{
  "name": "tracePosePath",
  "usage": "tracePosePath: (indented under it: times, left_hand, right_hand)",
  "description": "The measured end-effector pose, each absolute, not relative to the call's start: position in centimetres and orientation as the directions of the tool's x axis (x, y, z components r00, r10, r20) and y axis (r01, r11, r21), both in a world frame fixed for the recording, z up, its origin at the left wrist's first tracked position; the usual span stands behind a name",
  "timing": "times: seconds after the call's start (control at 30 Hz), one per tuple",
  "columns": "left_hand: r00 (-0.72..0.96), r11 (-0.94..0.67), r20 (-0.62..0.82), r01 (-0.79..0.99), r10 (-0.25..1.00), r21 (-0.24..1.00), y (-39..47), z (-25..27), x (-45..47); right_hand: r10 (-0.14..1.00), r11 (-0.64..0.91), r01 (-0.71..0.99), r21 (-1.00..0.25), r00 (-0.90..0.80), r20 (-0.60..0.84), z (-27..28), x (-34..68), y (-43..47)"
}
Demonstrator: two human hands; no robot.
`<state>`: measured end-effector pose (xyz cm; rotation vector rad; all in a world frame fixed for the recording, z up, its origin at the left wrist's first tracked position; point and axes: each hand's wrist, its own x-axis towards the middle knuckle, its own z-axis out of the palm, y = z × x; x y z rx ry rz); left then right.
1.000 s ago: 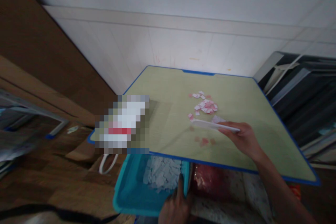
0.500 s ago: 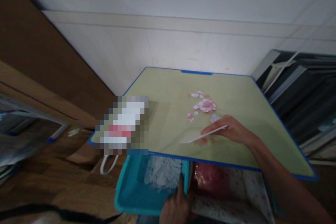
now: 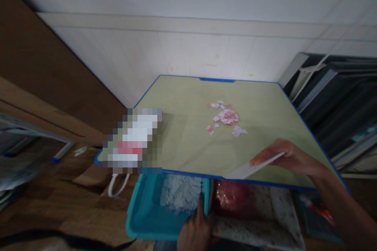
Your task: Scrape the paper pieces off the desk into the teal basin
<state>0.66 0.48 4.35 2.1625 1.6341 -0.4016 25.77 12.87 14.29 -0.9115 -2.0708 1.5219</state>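
Observation:
My right hand (image 3: 279, 153) pinches a flat white card (image 3: 256, 166), held tilted at the front edge of the low table. The card's lower end reaches the blue table rim. Further back on the tabletop lies a loose heap of small pink-and-white square paper pieces (image 3: 226, 116), with several stray ones around it. My left hand (image 3: 194, 229) is at the right front corner of a teal plastic tray (image 3: 147, 225), its index finger stretched along the inside wall and its other fingers partly hidden. Whitish small pieces (image 3: 181, 194) fill the tray's far right part.
The pale green table (image 3: 182, 137) with a blue rim stands against a white wall. A blurred-out item (image 3: 137, 137) lies on its left side. Below the front edge are a shiny red bundle (image 3: 232, 198) and a speckled pale surface (image 3: 282, 211). Dark flat panels (image 3: 338, 90) lean at right.
My right hand has moved the card right and toward the table's front edge. Pinkish patches seen beneath the card earlier no longer show. My left hand stays at the tray.

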Motion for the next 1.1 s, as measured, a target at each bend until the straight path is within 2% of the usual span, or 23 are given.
tracePosePath:
  times: [0.13,0.27,0.33,0.43,0.6,0.73,1.0,1.1]
  left_hand:
    - [0.273,-0.237,-0.467,0.962,0.841,0.136,0.5,4.2,0.7]
    - [0.254,-0.238,-0.505,0.966,0.825,0.098,0.4,3.2,0.7]
    - [0.249,-0.235,-0.512,0.967,0.822,0.094,0.3,2.9,0.7]
    - [0.246,-0.228,-0.499,0.969,0.831,0.099,0.3,2.8,0.7]
    - [0.248,-0.236,-0.456,0.968,0.855,0.083,0.2,3.0,0.7]
    - [0.240,-0.236,-0.477,0.969,0.846,0.068,0.3,3.1,0.8]
    - [0.229,-0.219,-0.527,0.972,0.818,0.083,0.5,3.2,0.8]
    - [0.266,-0.242,-0.501,0.964,0.823,0.114,0.4,3.0,0.6]
  right_hand:
    - [0.775,0.146,0.372,-0.917,-0.619,-0.128,14.8,26.4,11.9]
    - [0.940,0.084,0.530,-0.844,-0.323,-0.110,14.5,26.9,12.0]
    - [0.979,0.017,0.531,-0.847,-0.180,-0.093,14.0,27.3,12.4]
    - [0.984,-0.102,0.448,-0.888,-0.084,-0.156,13.1,27.8,13.1]
    - [0.962,-0.209,0.325,-0.922,-0.103,-0.254,12.1,27.5,12.9]
    - [0.939,-0.227,0.332,-0.916,-0.174,-0.296,12.0,26.6,11.8]
    - [0.951,-0.124,0.450,-0.884,-0.201,-0.235,12.6,25.7,10.2]
    - [0.971,-0.017,0.548,-0.836,-0.189,-0.144,13.0,25.5,8.7]
